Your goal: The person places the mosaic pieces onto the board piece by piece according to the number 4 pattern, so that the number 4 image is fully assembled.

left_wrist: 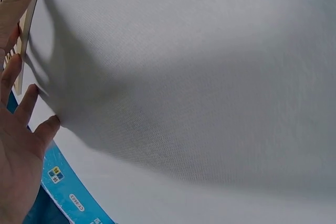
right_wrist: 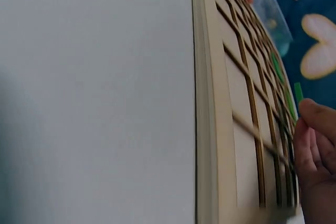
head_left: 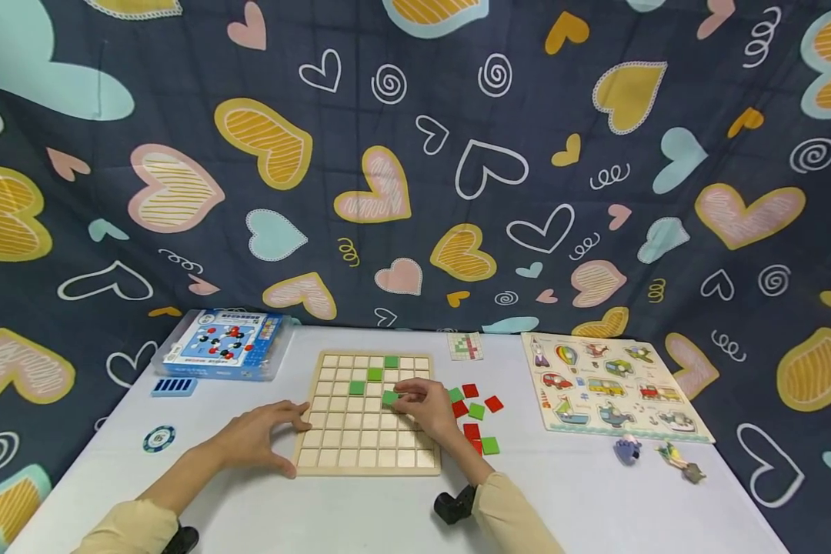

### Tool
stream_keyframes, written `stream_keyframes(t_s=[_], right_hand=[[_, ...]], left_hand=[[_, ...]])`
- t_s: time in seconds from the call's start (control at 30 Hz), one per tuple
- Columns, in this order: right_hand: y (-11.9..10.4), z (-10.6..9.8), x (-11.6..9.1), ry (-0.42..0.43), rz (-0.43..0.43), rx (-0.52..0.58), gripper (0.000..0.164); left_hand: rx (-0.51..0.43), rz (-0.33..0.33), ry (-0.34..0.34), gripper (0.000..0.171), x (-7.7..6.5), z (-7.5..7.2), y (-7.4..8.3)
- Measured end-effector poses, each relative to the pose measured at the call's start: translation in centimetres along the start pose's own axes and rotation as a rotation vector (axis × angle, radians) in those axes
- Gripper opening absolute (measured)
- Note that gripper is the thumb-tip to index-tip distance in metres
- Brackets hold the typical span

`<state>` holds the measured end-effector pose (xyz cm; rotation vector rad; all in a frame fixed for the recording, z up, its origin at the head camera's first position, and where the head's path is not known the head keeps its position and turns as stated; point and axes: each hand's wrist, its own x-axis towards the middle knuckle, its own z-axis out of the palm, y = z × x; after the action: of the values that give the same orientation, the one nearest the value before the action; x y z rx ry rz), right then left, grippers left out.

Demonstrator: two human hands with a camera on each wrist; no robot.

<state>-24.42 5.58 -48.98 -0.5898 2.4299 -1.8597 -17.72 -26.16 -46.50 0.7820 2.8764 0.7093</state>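
Note:
A wooden grid board [head_left: 368, 471] lies flat on the table, with green square tiles [head_left: 356, 388] in a few of its upper squares. My right hand [head_left: 425, 408] is over the board's right half, pinching another green tile [head_left: 390, 398] between thumb and fingertips. In the right wrist view that pinched tile [right_wrist: 298, 92] stands on edge above the grid. My left hand [head_left: 266, 435] rests at the board's left side, fingers spread and fingertips at its edge. The left wrist view shows the same hand [left_wrist: 21, 135] beside the board's rim [left_wrist: 27, 32].
Loose red [head_left: 494, 404] and green tiles [head_left: 489, 445] lie right of the board, below a small pattern card [head_left: 465, 346]. A picture puzzle [head_left: 609, 385] and small figurines [head_left: 626, 449] are farther right. At left are a boxed set [head_left: 225, 344], a blue slotted piece [head_left: 174, 387] and a round chip [head_left: 159, 438].

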Motion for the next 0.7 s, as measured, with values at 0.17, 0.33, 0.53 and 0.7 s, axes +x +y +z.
stream_keyframes(t_s=[0.17,0.33,0.53,0.7], right_hand=[[-0.2,2.4,0.9,-0.03,-0.009,-0.012,0.027],[-0.5,4.6,1.6,-0.053,-0.043,-0.033,0.024],[-1.1,6.3,2.0,-0.074,-0.082,-0.056,0.024],[-1.3,7.0,2.4,-0.083,-0.09,-0.096,0.023]], left_hand=[[-0.012,-0.009,-0.006,0.069,0.0,0.0,-0.1],[-0.012,-0.024,-0.007,0.068,-0.1,0.1,0.0],[-0.019,-0.034,-0.021,0.069,0.0,0.2,0.1],[-0.016,-0.04,-0.022,0.069,0.0,0.1,0.1]])
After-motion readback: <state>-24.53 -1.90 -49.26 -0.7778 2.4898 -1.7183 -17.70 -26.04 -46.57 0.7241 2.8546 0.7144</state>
